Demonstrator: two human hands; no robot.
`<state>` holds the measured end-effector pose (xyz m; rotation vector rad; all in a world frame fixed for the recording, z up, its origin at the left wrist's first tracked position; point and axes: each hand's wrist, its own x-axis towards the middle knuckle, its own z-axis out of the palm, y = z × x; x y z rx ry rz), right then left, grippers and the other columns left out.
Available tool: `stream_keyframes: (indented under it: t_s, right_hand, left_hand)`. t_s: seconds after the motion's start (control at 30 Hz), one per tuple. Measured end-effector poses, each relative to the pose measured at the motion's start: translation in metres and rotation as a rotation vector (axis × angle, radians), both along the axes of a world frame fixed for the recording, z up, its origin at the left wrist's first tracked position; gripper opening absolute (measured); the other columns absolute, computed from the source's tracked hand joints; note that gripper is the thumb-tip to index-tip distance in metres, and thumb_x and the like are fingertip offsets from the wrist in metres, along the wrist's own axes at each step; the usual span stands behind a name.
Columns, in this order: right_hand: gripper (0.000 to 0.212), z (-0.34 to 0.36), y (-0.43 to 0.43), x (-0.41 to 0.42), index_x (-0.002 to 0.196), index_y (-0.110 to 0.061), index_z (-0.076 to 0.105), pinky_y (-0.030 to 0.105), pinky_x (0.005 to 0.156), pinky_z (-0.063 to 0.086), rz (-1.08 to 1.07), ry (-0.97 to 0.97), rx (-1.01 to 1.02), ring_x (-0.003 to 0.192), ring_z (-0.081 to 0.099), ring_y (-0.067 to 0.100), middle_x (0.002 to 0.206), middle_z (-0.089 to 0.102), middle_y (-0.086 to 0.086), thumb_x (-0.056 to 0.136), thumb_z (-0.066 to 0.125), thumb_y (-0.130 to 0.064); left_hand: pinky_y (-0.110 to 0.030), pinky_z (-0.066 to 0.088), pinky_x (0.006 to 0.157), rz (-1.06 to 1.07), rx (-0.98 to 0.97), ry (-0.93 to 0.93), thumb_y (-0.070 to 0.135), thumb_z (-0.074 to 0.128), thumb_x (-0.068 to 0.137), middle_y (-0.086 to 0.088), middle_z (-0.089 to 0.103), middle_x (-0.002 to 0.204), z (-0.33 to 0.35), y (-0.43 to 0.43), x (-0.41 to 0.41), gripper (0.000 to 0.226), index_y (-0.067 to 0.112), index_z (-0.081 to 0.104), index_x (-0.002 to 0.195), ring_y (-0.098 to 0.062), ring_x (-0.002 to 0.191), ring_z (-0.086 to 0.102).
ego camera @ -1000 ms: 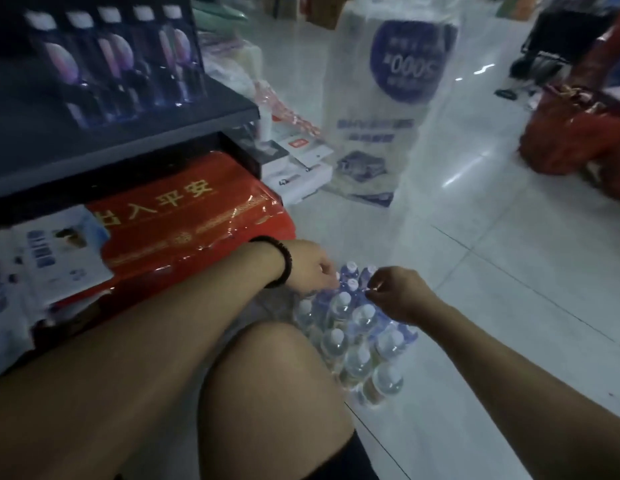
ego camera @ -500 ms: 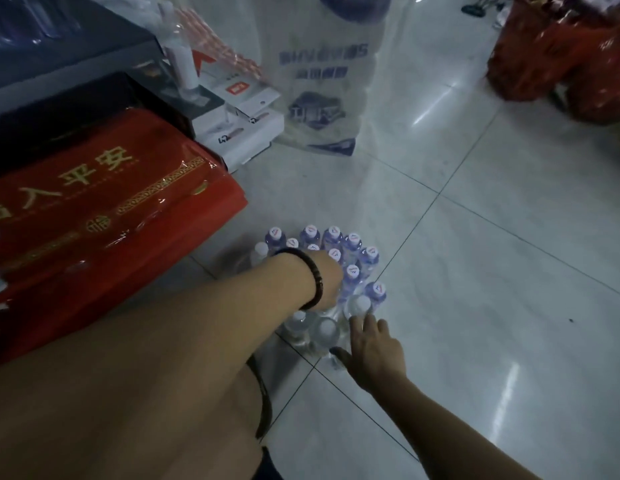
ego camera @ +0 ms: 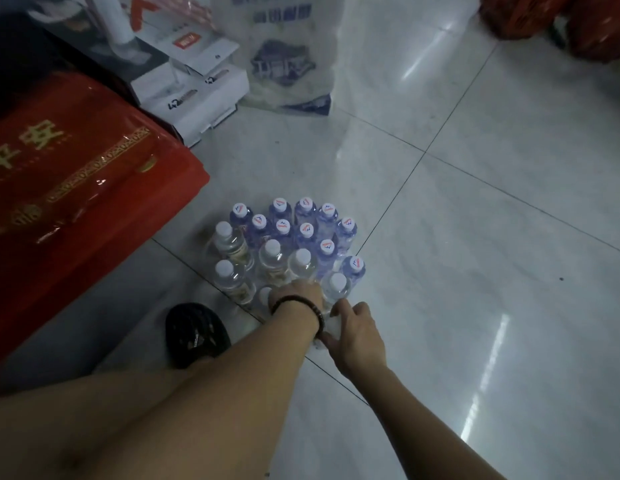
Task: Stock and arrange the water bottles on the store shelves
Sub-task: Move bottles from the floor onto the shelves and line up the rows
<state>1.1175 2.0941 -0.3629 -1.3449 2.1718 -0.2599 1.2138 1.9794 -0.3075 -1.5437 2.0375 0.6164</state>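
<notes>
Crouched over the glossy tiled floor [ego camera: 474, 209], you work the near edge of the water bottles [ego camera: 303, 233], a tight upright cluster of clear plastic with round white caps, just beside a red film-wrapped pack [ego camera: 76, 188]. Your right hand [ego camera: 357, 332] curls round a near bottle. Your left hand [ego camera: 296, 301] covers another, its grasp hidden. Lift slick bottles straight up by the neck, without toppling neighbours.

Fingertips of the left hand [ego camera: 296, 294] out of sight among bottles [ego camera: 272, 258].
</notes>
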Motion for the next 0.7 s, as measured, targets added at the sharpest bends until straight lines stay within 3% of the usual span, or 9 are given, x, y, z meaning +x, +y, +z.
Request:
stream_keyframes:
  t_s: [0.07, 0.2, 0.37, 0.5, 0.6, 0.7]
  right_hand:
    - [0.064, -0.011, 0.005, 0.002, 0.117, -0.035, 0.047, 0.039, 0.066, 0.055, -0.041, -0.029, -0.054, 0.097, 0.051, 0.021, 0.112, 0.042, -0.005, 0.071, 0.088, -0.052]
    - [0.075, -0.036, 0.017, 0.003, 0.129, -0.037, 0.046, 0.038, 0.078, 0.056, -0.079, -0.161, -0.104, 0.106, 0.06, 0.021, 0.12, 0.056, -0.007, 0.067, 0.088, -0.035]
    - [0.079, -0.041, 0.025, 0.013, 0.119, -0.032, 0.049, 0.041, 0.069, 0.056, -0.239, -0.154, -0.073, 0.09, 0.06, 0.02, 0.11, 0.045, -0.007, 0.059, 0.084, -0.071]
    - [0.077, -0.051, 0.033, 0.016, 0.118, -0.023, 0.047, 0.032, 0.074, 0.048, -0.358, -0.223, -0.145, 0.102, 0.057, 0.021, 0.115, 0.048, -0.003, 0.065, 0.093, -0.052]
    - [0.077, -0.051, 0.039, 0.012, 0.135, -0.026, 0.05, 0.023, 0.087, 0.045, -0.271, -0.301, -0.189, 0.112, 0.059, 0.011, 0.128, 0.058, -0.009, 0.07, 0.09, -0.034]
    - [0.072, -0.049, 0.04, 0.012, 0.134, -0.035, 0.051, 0.026, 0.086, 0.049, -0.291, -0.278, -0.192, 0.106, 0.063, 0.011, 0.121, 0.065, -0.017, 0.073, 0.089, -0.029]
  left_hand:
    - [-0.051, 0.047, 0.104, -0.086, -0.028, 0.029, 0.018, 0.049, 0.102, -0.016, 0.043, 0.152, -0.007, 0.018, 0.01, 0.046, 0.028, 0.043, 0.148, -0.039, 0.137, 0.049]
    - [-0.047, 0.05, 0.101, -0.114, -0.094, 0.092, 0.009, 0.047, 0.104, -0.018, 0.036, 0.146, -0.022, 0.024, 0.022, 0.048, 0.027, 0.038, 0.148, -0.038, 0.125, 0.054]
    - [-0.046, 0.052, 0.097, -0.108, -0.079, 0.111, 0.021, 0.058, 0.101, -0.015, 0.044, 0.139, -0.032, 0.04, 0.03, 0.047, 0.028, 0.042, 0.144, -0.036, 0.118, 0.061]
    - [-0.044, 0.058, 0.089, 0.035, -0.034, 0.101, 0.046, 0.073, 0.089, -0.01, 0.06, 0.129, -0.036, 0.047, 0.041, 0.057, 0.025, 0.044, 0.133, -0.033, 0.115, 0.067]
    - [-0.049, 0.059, 0.09, -0.027, -0.024, 0.096, 0.021, 0.069, 0.09, -0.009, 0.062, 0.129, -0.04, 0.045, 0.047, 0.057, 0.038, 0.031, 0.13, -0.036, 0.115, 0.067]
    - [-0.048, 0.061, 0.086, -0.025, 0.012, 0.112, 0.018, 0.072, 0.085, -0.007, 0.066, 0.12, -0.046, 0.045, 0.055, 0.065, 0.043, 0.027, 0.124, -0.035, 0.11, 0.068]
